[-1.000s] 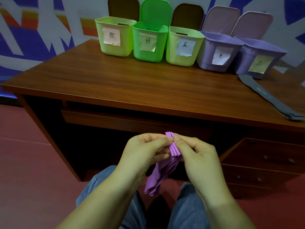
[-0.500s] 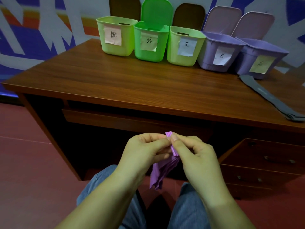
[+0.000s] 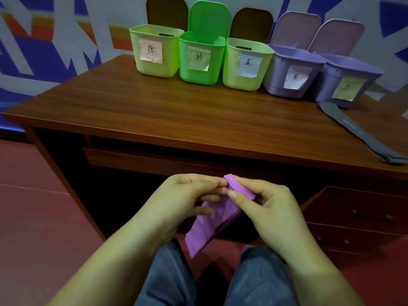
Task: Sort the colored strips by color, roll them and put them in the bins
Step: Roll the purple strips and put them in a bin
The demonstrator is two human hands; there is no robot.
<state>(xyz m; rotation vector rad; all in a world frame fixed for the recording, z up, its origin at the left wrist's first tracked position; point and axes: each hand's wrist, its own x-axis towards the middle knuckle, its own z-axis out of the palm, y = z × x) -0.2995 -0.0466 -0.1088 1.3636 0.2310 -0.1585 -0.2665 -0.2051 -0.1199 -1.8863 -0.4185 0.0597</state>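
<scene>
Head view shows me the fingers of the right hand and those of the left hand pinching the top end of a stack of purple foam strips, thumbs and fingertips meeting at its layered edge. Both hands are clenched on that stack, held in the air above my lap, in front of the worktop's near edge. From the pinch the loose end of the strips hangs toward 7 o'clock, over my blue denim knees.

Outward from there, at 12 o'clock, lies the brown wooden worktop. Along its far edge stand five open plastic bins in a row, each with a paper label: a pale green bin, a bright green bin, a second pale green bin, a lilac bin and a second lilac bin beside it. At 2 o'clock a stack of grey flat strips lies on the worktop, running toward its right edge.
</scene>
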